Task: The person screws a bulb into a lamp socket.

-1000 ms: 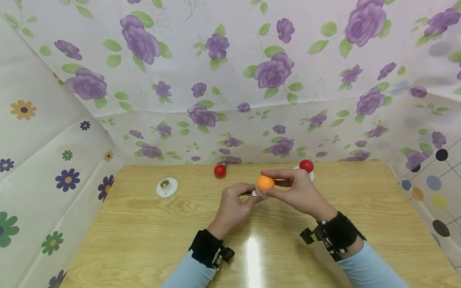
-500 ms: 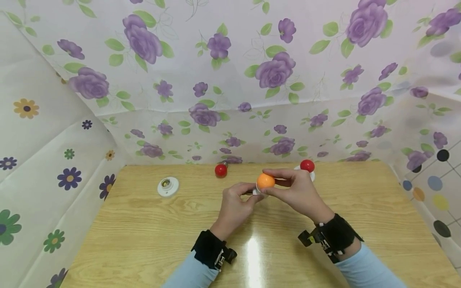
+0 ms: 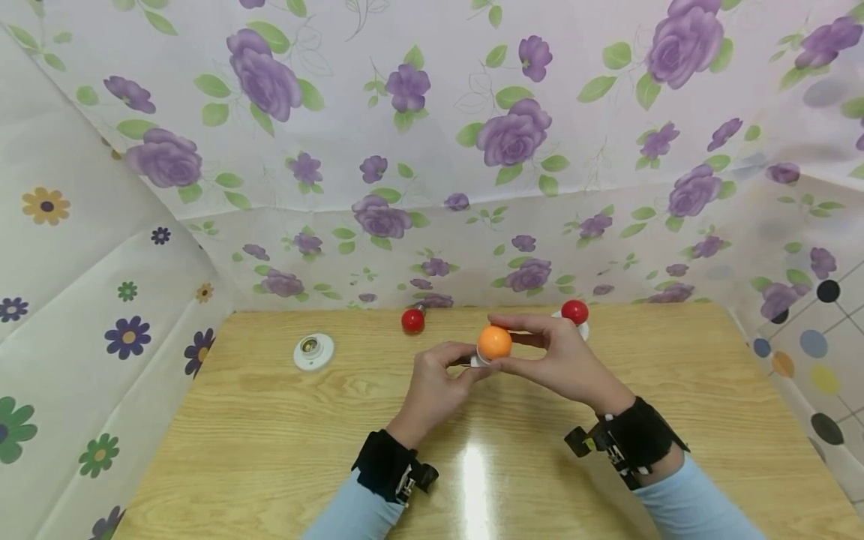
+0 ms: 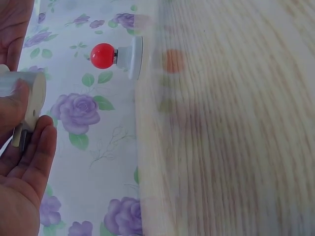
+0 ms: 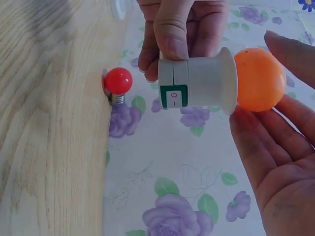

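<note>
My left hand [image 3: 442, 382] grips a white plug-in lamp holder [image 5: 204, 81] by its body. The holder has a green-framed rocker switch [image 5: 173, 97], and metal prongs [image 4: 19, 137] show beneath it in the left wrist view. An orange round light bulb [image 5: 259, 79] sits at the holder's flared mouth, its base hidden inside. My right hand [image 3: 563, 364] holds this bulb between thumb and fingers, with fingertips right at the flange in the right wrist view. Both hands are over the middle of the wooden table [image 3: 304, 457].
A loose red bulb [image 3: 413, 321] lies at the table's back edge. Behind my right hand, another red bulb [image 3: 574, 311] stands in a white round-based socket [image 4: 132, 58]. To the left is a white socket [image 3: 313, 352] without a bulb. Flowered cloth [image 3: 432, 165] hangs behind the table.
The right fingers have shifted slightly round the orange bulb, and the bulb has moved a touch left. The left hand keeps its grip on the lamp holder.
</note>
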Tool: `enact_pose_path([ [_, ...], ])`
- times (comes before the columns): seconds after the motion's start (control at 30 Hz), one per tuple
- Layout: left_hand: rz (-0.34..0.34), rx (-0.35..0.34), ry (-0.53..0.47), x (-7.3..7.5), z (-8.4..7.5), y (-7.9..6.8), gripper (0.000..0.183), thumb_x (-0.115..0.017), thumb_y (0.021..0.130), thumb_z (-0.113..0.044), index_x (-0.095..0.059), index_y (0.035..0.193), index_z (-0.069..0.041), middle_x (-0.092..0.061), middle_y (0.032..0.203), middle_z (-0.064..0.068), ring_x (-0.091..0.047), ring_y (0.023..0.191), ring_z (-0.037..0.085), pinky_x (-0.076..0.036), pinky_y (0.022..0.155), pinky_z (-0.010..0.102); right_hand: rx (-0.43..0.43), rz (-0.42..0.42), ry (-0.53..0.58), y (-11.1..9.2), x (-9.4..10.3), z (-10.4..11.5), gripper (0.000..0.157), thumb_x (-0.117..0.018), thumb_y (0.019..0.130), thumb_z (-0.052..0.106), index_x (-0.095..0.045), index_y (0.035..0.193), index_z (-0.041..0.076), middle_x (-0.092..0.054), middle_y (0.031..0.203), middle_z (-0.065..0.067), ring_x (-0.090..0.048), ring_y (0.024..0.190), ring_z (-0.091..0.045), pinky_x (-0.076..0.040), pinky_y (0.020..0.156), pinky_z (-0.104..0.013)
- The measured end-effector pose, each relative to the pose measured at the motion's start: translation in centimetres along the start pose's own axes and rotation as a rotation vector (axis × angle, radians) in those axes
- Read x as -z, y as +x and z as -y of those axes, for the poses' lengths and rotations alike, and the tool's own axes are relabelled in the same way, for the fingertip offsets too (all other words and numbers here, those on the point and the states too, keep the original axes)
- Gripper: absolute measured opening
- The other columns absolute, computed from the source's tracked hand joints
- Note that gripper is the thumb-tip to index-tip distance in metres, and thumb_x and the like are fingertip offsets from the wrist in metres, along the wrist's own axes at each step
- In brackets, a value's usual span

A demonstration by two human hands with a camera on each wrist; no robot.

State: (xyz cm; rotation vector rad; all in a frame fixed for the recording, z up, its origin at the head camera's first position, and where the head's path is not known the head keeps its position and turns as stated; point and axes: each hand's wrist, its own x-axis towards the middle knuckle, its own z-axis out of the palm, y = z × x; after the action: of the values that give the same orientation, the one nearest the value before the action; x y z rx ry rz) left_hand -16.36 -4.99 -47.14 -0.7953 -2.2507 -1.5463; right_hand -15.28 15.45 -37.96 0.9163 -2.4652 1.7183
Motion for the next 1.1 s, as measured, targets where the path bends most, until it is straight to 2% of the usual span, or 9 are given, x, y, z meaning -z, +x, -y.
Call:
enact_pose_path([
  [0.17, 0.021, 0.009, -0.007, 0.1, 0.1, 0.0, 0.022, -0.071, 0.082, -0.028, -0.067, 0.103, -0.024, -0.062, 0.099, -0.016, -0.059, 0.089, 0.003, -0.049, 0.076, 0.026, -0.018, 0.026, -0.014, 0.1, 0.1, -0.1, 0.047, -0.074, 0.078, 0.013, -0.059, 0.123, 0.010, -0.059, 0.119, -0.002, -0.056, 0.107, -0.017, -0.046, 0.087, -0.036],
  [0.4, 0.014, -0.007, 0.004, 0.0, 0.2, 0.0, 0.023, -0.072, 0.080, -0.026, -0.068, 0.102, -0.025, -0.062, 0.098, -0.017, -0.058, 0.089, 0.002, -0.050, 0.074, 0.026, -0.054, -0.009, 0.029, 0.0, -0.1, -0.2, 0.042, -0.074, 0.078, 0.014, -0.062, 0.119, 0.012, -0.062, 0.114, -0.004, -0.058, 0.104, -0.019, -0.049, 0.081, -0.034],
  [0.63, 0.012, -0.017, 0.026, 0.0, 0.1, 0.1, 0.021, -0.071, 0.081, -0.028, -0.068, 0.101, -0.023, -0.062, 0.098, -0.017, -0.058, 0.089, 0.002, -0.050, 0.073, 0.026, -0.064, -0.032, 0.077, -0.1, -0.4, 0.0, 0.042, -0.074, 0.078, 0.012, -0.062, 0.117, 0.003, -0.062, 0.114, -0.006, -0.059, 0.103, -0.022, -0.050, 0.076, -0.036],
  [0.9, -0.010, -0.020, 0.027, -0.3, 0.0, 0.0, 0.022, -0.072, 0.081, -0.025, -0.069, 0.102, -0.021, -0.063, 0.099, -0.014, -0.059, 0.089, 0.003, -0.050, 0.074, 0.026, -0.071, -0.088, 0.064, -0.2, -0.9, 0.0, 0.039, -0.074, 0.078, 0.012, -0.063, 0.115, 0.004, -0.062, 0.113, -0.006, -0.060, 0.100, -0.023, -0.051, 0.073, -0.034],
  [1.1, -0.050, -0.050, 0.060, -0.5, 0.0, 0.1, 0.021, -0.073, 0.080, -0.022, -0.069, 0.101, -0.020, -0.063, 0.099, -0.013, -0.059, 0.088, 0.002, -0.049, 0.074, 0.023, -0.031, -0.158, 0.011, -0.1, -1.3, 0.1, 0.039, -0.075, 0.076, 0.010, -0.064, 0.113, 0.001, -0.063, 0.109, -0.008, -0.061, 0.097, -0.022, -0.050, 0.074, -0.032],
])
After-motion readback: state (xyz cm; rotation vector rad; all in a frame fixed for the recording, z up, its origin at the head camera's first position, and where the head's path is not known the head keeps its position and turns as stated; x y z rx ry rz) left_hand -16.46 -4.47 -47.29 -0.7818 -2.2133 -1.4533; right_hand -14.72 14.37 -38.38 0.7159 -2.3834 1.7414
